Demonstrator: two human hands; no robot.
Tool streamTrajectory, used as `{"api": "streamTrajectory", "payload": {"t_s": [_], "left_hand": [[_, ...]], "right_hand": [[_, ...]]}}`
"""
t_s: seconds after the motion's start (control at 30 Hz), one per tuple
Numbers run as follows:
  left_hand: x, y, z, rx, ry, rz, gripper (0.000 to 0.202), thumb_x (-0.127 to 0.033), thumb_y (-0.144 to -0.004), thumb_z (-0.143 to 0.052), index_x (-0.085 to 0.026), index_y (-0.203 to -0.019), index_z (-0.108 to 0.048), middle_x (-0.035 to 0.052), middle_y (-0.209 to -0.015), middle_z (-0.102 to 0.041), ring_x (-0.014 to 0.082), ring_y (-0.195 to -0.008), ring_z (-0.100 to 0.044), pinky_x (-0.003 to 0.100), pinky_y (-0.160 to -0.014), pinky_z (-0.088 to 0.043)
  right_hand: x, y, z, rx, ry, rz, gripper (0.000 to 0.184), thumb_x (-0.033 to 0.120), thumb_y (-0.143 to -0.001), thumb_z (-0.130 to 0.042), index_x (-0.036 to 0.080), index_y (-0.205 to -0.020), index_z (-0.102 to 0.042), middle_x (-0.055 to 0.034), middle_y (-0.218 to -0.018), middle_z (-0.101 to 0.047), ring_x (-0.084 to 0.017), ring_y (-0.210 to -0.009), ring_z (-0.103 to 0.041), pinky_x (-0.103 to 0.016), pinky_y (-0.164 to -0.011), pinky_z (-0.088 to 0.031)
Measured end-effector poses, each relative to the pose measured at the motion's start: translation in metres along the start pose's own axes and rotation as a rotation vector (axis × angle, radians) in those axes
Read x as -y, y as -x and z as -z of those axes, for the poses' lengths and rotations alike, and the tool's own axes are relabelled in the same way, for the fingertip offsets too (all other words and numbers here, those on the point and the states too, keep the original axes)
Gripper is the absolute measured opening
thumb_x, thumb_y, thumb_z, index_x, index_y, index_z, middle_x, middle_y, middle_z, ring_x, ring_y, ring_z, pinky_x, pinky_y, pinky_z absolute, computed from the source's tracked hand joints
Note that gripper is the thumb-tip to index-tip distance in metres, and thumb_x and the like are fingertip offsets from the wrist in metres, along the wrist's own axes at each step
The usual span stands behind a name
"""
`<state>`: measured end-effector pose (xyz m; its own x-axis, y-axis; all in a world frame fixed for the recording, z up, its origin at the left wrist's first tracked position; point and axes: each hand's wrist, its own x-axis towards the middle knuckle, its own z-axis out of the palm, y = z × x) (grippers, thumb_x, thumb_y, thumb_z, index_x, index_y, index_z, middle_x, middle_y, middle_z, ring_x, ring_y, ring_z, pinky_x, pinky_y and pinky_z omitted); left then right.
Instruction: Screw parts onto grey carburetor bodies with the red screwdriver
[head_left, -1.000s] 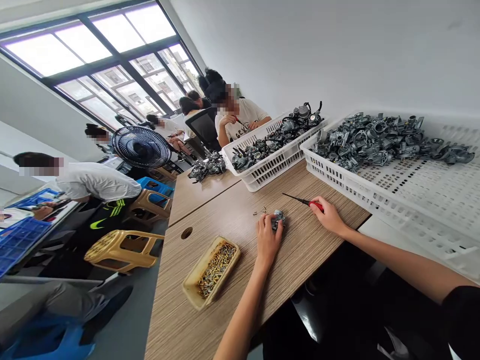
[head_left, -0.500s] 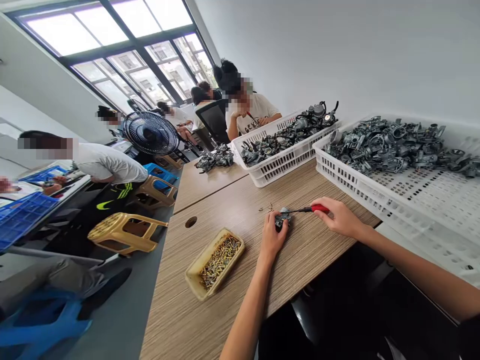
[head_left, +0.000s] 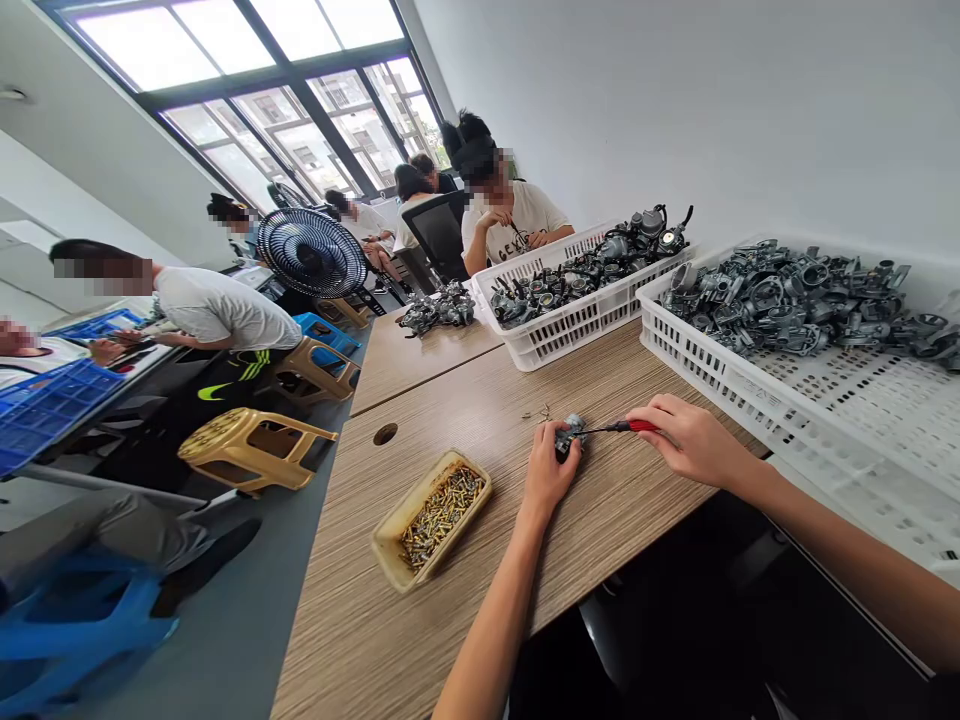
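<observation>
On the wood-grain table, my left hand (head_left: 551, 470) is closed round a small grey metal carburetor (head_left: 574, 432), pressing it against the tabletop. My right hand (head_left: 686, 437) grips the red and black handle of a screwdriver (head_left: 626, 426). Its dark shaft lies nearly level and its tip reaches the carburetor; exactly where it touches is too small to make out. A few small brass pieces (head_left: 545, 412) lie loose just beyond my left hand. To the left of that hand stands a yellowed plastic tub (head_left: 386, 560) holding many small brass screw-like parts.
Two white plastic crates, one middle (head_left: 540, 350) and one right (head_left: 720, 390), hold piles of carburetor parts. Another pile (head_left: 437, 308) sits at the table's far end, near a seated co-worker (head_left: 517, 215). A cable hole (head_left: 385, 434) pierces the table. Stools (head_left: 247, 445) and a fan (head_left: 311, 250) stand left.
The view has shifted slightly. My right hand has altered its hold on the screwdriver, covering more of the red handle. My left hand keeps the carburetor in the same place.
</observation>
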<state>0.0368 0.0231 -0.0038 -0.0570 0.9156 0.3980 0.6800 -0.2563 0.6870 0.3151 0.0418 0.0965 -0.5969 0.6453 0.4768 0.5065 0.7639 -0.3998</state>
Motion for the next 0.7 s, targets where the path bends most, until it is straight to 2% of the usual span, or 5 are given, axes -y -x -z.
{"api": "streamTrajectory", "payload": {"t_s": [0.17,0.53,0.6,0.7], "left_hand": [[0.0010,0.0003,-0.0003,0.001,0.004,-0.014,0.015,-0.026,-0.099,-0.061,-0.025,-0.114,-0.059,0.0060,-0.112,-0.066,0.0228,-0.104,-0.066,0.037,-0.095,-0.056],[0.0003,0.0006,0.0002,0.006,-0.008,-0.007,0.016,-0.028,-0.098,-0.060,-0.026,-0.114,-0.059,0.0060,-0.112,-0.067,0.0226,-0.104,-0.067,0.037,-0.094,-0.056],[0.0017,0.0010,-0.0006,0.005,0.002,0.005,0.022,-0.030,-0.098,-0.061,-0.026,-0.119,-0.058,0.0070,-0.115,-0.068,0.0232,-0.107,-0.068,0.038,-0.097,-0.055],[0.0052,0.0009,-0.0020,-0.016,0.047,0.036,0.043,-0.032,-0.095,-0.065,-0.025,-0.136,-0.051,0.0094,-0.126,-0.070,0.0236,-0.111,-0.068,0.041,-0.103,-0.054]], "right_hand": [[0.0007,0.0010,-0.0024,0.028,0.020,0.010,0.024,0.024,-0.110,-0.050,0.024,-0.126,-0.068,-0.0096,-0.101,-0.069,-0.025,-0.092,-0.069,-0.034,-0.074,-0.056],[0.0019,0.0014,-0.0063,0.024,0.075,0.029,0.023,0.022,-0.109,-0.053,0.024,-0.125,-0.069,-0.0089,-0.100,-0.069,-0.026,-0.093,-0.067,-0.035,-0.076,-0.055],[0.0037,0.0015,-0.0062,0.019,0.108,0.040,0.022,0.022,-0.109,-0.052,0.024,-0.124,-0.069,-0.0087,-0.098,-0.068,-0.025,-0.091,-0.066,-0.035,-0.076,-0.054],[0.0090,0.0020,-0.0061,0.008,0.157,0.056,0.023,0.022,-0.110,-0.051,0.023,-0.123,-0.070,-0.0083,-0.095,-0.067,-0.025,-0.087,-0.064,-0.035,-0.075,-0.052]]}}
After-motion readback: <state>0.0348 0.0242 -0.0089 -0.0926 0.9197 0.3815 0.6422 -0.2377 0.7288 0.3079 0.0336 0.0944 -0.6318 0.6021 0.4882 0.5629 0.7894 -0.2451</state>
